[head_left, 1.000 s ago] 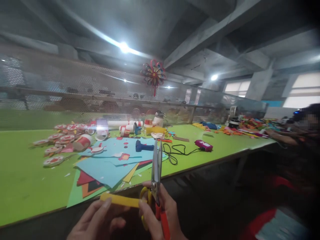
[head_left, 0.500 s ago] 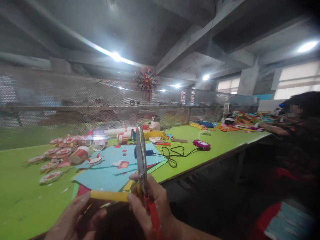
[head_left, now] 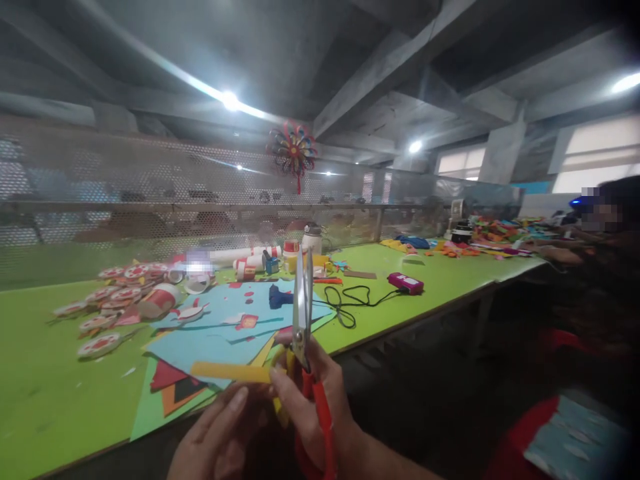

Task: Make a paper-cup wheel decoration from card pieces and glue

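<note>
In my right hand (head_left: pixel 320 400) is a pair of scissors (head_left: pixel 303 313) with red handles, its blades pointing up and nearly closed. The thumb and fingers of that hand also pinch a yellow paper strip (head_left: pixel 230 372), whose left end sticks out free. More yellow paper curls at the hand, partly hidden by the fingers. Just below the strip, my left hand (head_left: pixel 215 427) has its fingers stretched out, with no hold on the strip visible. Blue paper sheets (head_left: pixel 210 347) lie on the table beyond both hands, over red, orange, black and green sheets.
Round red-and-white paper pieces (head_left: pixel 125 293) and paper cups (head_left: pixel 160 300) are heaped at left on the green table (head_left: pixel 50 400). A purple device (head_left: pixel 405 283) with a black cord lies at right. A mesh partition (head_left: pixel 150 200) stands behind. Another person (head_left: pixel 595 267) sits far right.
My left hand has come off the strip's left end and moved right, below it. My right hand, scissors and strip have shifted slightly right in view.
</note>
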### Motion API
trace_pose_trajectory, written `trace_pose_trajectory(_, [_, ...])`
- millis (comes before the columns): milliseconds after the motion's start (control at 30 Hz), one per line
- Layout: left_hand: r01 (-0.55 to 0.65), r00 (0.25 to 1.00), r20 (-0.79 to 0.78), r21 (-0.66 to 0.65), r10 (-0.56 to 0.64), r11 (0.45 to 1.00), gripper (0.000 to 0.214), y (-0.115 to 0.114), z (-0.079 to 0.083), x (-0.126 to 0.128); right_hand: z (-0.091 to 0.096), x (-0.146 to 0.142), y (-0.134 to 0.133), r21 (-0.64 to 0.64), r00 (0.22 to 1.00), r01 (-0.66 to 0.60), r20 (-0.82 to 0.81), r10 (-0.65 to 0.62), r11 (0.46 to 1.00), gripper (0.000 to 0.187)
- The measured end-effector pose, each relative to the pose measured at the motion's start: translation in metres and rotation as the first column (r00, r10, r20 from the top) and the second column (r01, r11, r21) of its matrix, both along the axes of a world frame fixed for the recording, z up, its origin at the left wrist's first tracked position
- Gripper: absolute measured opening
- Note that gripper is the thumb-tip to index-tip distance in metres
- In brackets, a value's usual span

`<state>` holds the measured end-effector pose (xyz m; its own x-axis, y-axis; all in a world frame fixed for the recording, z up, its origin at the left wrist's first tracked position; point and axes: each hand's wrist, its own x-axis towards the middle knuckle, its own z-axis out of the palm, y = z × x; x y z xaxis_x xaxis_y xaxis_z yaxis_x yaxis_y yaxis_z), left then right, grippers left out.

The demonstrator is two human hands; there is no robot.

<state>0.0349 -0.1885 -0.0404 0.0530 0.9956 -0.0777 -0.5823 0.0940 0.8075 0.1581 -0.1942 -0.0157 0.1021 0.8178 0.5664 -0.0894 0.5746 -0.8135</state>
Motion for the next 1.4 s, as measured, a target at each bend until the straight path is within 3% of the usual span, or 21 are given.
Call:
trace_pose_trajectory(133, [-0.040, 0.998, -0.057, 0.000, 0.040, 0.999, 0.024, -0.012, 0.006, 0.000, -0.009, 0.003, -0.005, -0.059, 0.993, 0.064, 0.101, -0.058, 0.996, 0.029])
trace_pose_trajectory(400, [-0.049, 0.994, 0.102, 0.048, 0.044, 0.998, 0.020, -0.017, 0.000, 0.002, -0.025, -0.001, 0.001, -0.117, 0.990, 0.045, 0.141, -0.028, 0.992, 0.031])
trace_pose_trajectory(500, [-0.045, 0.996, 0.082, 0.087, 0.038, 0.995, 0.019, -0.014, -0.002, 0.002, -0.028, -0.001, 0.002, -0.126, 0.982, 0.075, 0.181, -0.052, 0.989, 0.031])
trace_pose_trajectory(667, [-0.079, 0.997, 0.005, 0.023, 0.079, 0.997, 0.017, -0.009, -0.006, 0.002, -0.029, -0.004, 0.004, -0.104, 0.971, 0.107, 0.224, -0.081, 0.989, 0.030])
trace_pose_trajectory(900, [-0.136, 0.989, 0.055, 0.025, 0.134, 0.990, 0.015, 0.000, -0.007, -0.003, -0.033, -0.003, 0.006, -0.186, 0.983, 0.058, 0.181, -0.023, 0.981, 0.031])
trace_pose_trajectory(1100, [-0.201, 0.979, 0.058, 0.091, 0.196, 0.975, 0.014, 0.004, 0.002, -0.013, -0.036, 0.019, -0.019, -0.383, 0.954, -0.011, 0.272, 0.124, 0.924, 0.036])
trace_pose_trajectory(1267, [-0.223, 0.974, 0.066, 0.118, 0.217, 0.968, 0.015, 0.002, 0.011, -0.013, -0.062, 0.033, -0.044, -0.372, 0.917, -0.092, 0.331, 0.225, 0.924, 0.041])
trace_pose_trajectory(1400, [-0.240, 0.969, 0.080, 0.119, 0.232, 0.963, 0.016, 0.001, 0.013, -0.007, -0.086, 0.027, -0.047, -0.345, 0.912, -0.132, 0.325, 0.250, 0.929, 0.054])
